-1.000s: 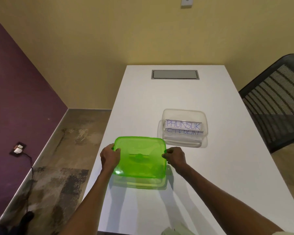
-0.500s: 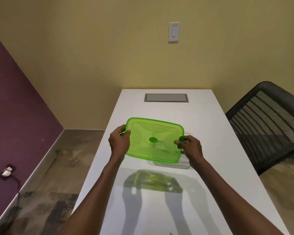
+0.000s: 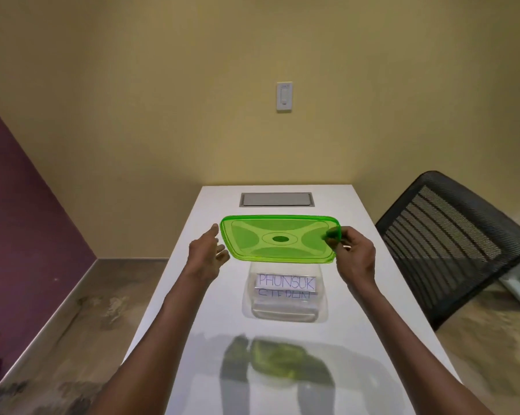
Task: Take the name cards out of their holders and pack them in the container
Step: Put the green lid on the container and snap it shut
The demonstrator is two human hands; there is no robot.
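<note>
Above the white table [image 3: 193,295], the right hand [image 3: 356,259] pinches the right edge of the green lid [image 3: 278,238], thumb on top, while the left hand [image 3: 205,254] has let go since 0.5 s ago and hangs with fingers spread just beside the left edge, apparently not touching it. Raised and levelled from its earlier tilt, the lid now hovers over the far part of the clear container [image 3: 284,298], which sits uncovered on the table with 2 name cards [image 3: 286,282] inside, the upper reading PHUNSUK. With the cards packed, closing looks like the step in hand; a 1-handed hold may let the lid sag. A black mesh chair [image 3: 450,235] stands to the right.
</note>
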